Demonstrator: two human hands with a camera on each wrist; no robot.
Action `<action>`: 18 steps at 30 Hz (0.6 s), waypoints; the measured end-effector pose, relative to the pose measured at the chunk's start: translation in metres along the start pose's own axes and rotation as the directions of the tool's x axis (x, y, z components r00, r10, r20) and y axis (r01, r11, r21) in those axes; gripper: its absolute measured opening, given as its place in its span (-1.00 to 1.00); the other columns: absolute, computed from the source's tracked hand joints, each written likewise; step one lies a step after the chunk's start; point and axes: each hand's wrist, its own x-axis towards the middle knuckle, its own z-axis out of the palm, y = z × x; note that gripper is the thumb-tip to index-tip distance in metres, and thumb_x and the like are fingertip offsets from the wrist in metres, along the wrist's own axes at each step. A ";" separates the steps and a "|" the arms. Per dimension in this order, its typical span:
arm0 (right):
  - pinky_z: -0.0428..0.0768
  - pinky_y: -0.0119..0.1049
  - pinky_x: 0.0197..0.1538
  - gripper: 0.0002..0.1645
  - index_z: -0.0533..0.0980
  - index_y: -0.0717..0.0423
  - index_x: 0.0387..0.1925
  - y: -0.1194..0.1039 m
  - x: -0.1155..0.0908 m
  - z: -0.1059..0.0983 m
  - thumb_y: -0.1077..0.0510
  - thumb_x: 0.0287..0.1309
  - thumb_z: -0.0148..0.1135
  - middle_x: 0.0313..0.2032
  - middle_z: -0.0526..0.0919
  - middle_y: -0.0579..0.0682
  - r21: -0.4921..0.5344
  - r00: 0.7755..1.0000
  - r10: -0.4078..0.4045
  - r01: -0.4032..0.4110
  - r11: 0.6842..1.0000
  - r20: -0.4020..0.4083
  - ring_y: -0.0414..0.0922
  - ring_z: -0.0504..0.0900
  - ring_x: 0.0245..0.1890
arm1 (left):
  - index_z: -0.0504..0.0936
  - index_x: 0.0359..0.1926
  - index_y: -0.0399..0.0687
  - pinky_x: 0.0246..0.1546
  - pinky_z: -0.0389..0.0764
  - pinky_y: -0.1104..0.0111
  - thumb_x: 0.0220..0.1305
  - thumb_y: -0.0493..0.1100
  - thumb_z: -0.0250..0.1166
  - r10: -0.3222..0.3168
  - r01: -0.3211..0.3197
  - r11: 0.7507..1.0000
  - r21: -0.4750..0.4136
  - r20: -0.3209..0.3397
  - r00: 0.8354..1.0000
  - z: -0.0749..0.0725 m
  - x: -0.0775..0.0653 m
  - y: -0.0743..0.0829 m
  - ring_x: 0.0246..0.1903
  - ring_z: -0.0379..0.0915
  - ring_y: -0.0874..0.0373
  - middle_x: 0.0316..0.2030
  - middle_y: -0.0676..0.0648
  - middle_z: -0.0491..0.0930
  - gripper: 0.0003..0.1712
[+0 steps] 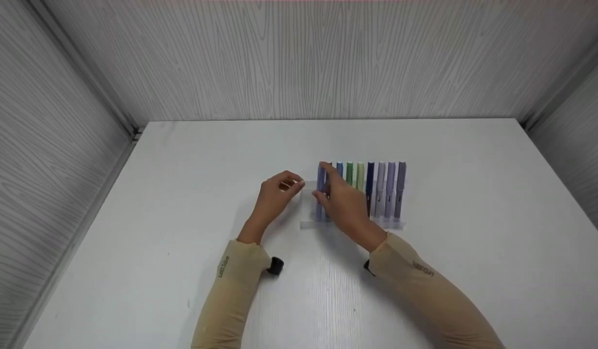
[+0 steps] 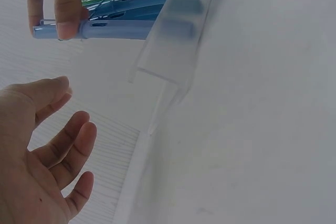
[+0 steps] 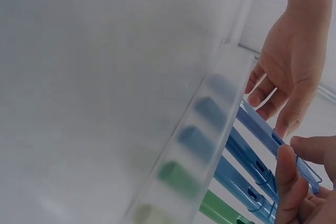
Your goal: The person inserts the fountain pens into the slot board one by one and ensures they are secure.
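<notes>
A clear pen rack [image 1: 312, 225] stands on the table, holding a row of capped pens side by side. My right hand [image 1: 345, 201] grips the upper end of the leftmost pen, a light blue-violet one [image 2: 115, 29], between thumb and fingers; its lower end sits in the rack's front ledge [image 3: 231, 59]. Just left of the rack, my left hand [image 1: 275, 196] holds nothing. Its fingers are loosely bent and apart in the left wrist view. Behind the right hand, blue, green [image 1: 350, 168] and pale yellow-green pens [image 1: 360, 169] are partly hidden.
On the rack's right side stand a dark navy pen [image 1: 370, 177] and several lilac pens [image 1: 390, 186]. White tabletop [image 1: 207, 165] surrounds the rack. Grey wood-grained panels [image 1: 299, 63] rise at the back and both sides. Black wrist devices [image 1: 275, 266] show by the sleeves.
</notes>
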 end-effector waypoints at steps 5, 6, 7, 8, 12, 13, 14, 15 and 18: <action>0.47 -0.33 -0.51 -0.22 0.22 0.02 0.39 0.001 0.002 -0.001 0.05 0.20 0.31 -0.43 0.58 0.00 0.003 1.000 -0.021 0.021 1.000 0.005 -0.18 0.46 -0.58 | 0.68 -0.15 0.01 -0.05 0.58 0.23 0.32 0.00 0.26 0.012 -0.012 1.000 -0.008 -0.002 1.000 0.000 0.000 0.000 -0.16 0.56 0.11 -0.18 -0.04 0.67 -0.79; 0.46 -0.32 -0.52 -0.22 0.22 0.03 0.39 0.001 0.002 0.000 0.06 0.20 0.31 -0.43 0.58 0.00 -0.002 1.000 -0.031 0.031 1.000 0.002 -0.18 0.45 -0.59 | 0.68 -0.15 0.00 -0.05 0.58 0.23 0.31 -0.01 0.27 0.014 -0.014 1.000 -0.012 -0.002 1.000 0.000 0.000 0.000 -0.16 0.56 0.11 -0.18 -0.04 0.67 -0.79; 0.45 -0.31 -0.53 -0.22 0.23 0.05 0.39 0.001 0.002 0.000 0.06 0.20 0.31 -0.44 0.58 0.01 -0.007 0.999 -0.041 0.041 0.999 -0.003 -0.18 0.45 -0.60 | 0.68 -0.15 0.00 -0.05 0.58 0.23 0.31 -0.02 0.27 0.016 -0.016 1.000 -0.017 -0.002 1.000 0.000 0.000 0.000 -0.16 0.56 0.11 -0.18 -0.04 0.67 -0.79; 0.45 -0.31 -0.54 -0.22 0.23 0.06 0.39 0.002 0.002 0.000 0.07 0.20 0.31 -0.45 0.59 0.01 -0.012 0.999 -0.048 0.048 0.999 -0.007 -0.19 0.44 -0.60 | 0.68 -0.16 0.00 -0.05 0.58 0.23 0.31 -0.02 0.27 0.018 -0.018 1.000 -0.021 -0.001 1.000 0.000 0.000 0.000 -0.17 0.56 0.11 -0.18 -0.04 0.67 -0.79; 0.44 -0.30 -0.55 -0.22 0.23 0.05 0.39 0.003 0.002 0.000 0.07 0.20 0.31 -0.47 0.60 0.03 -0.029 0.998 -0.057 0.057 0.998 -0.008 -0.18 0.43 -0.62 | 0.68 -0.16 0.01 -0.04 0.57 0.24 0.30 -0.01 0.28 0.021 -0.020 1.000 -0.024 0.003 1.000 0.001 0.000 -0.001 -0.17 0.56 0.11 -0.18 -0.03 0.67 -0.80; 0.44 -0.30 -0.55 -0.22 0.22 0.05 0.40 0.002 0.002 0.000 0.07 0.20 0.31 -0.47 0.60 0.04 -0.029 0.998 -0.055 0.055 0.998 -0.004 -0.18 0.43 -0.62 | 0.68 -0.17 0.02 -0.05 0.58 0.24 0.30 -0.01 0.27 0.020 -0.020 1.000 -0.023 0.003 1.000 0.001 0.000 -0.001 -0.16 0.56 0.12 -0.18 -0.03 0.67 -0.80; 0.44 -0.29 -0.55 -0.22 0.22 0.05 0.40 0.002 0.002 0.000 0.07 0.20 0.31 -0.47 0.60 0.04 -0.029 0.999 -0.053 0.053 0.998 0.000 -0.17 0.43 -0.62 | 0.68 -0.17 0.02 -0.05 0.58 0.24 0.31 0.00 0.27 0.020 -0.020 1.000 -0.023 0.003 1.000 0.001 0.000 -0.001 -0.16 0.56 0.11 -0.18 -0.03 0.67 -0.79; 0.44 -0.29 -0.55 -0.22 0.22 0.04 0.40 0.002 0.003 0.000 0.07 0.20 0.30 -0.48 0.60 0.04 -0.028 0.999 -0.049 0.049 0.998 0.005 -0.17 0.43 -0.63 | 0.68 -0.17 0.01 -0.04 0.58 0.24 0.31 0.00 0.27 0.021 -0.021 0.999 -0.025 0.002 1.000 0.001 0.000 -0.001 -0.16 0.56 0.11 -0.19 -0.04 0.67 -0.79; 0.44 -0.28 -0.56 -0.22 0.22 0.03 0.41 0.002 0.005 -0.001 0.06 0.21 0.30 -0.50 0.60 0.05 -0.032 0.999 -0.035 0.035 0.999 0.022 -0.16 0.42 -0.64 | 0.68 -0.17 0.00 -0.05 0.58 0.24 0.30 -0.01 0.27 0.023 -0.023 0.999 -0.031 -0.003 1.000 0.001 0.000 -0.001 -0.17 0.56 0.11 -0.19 -0.05 0.67 -0.79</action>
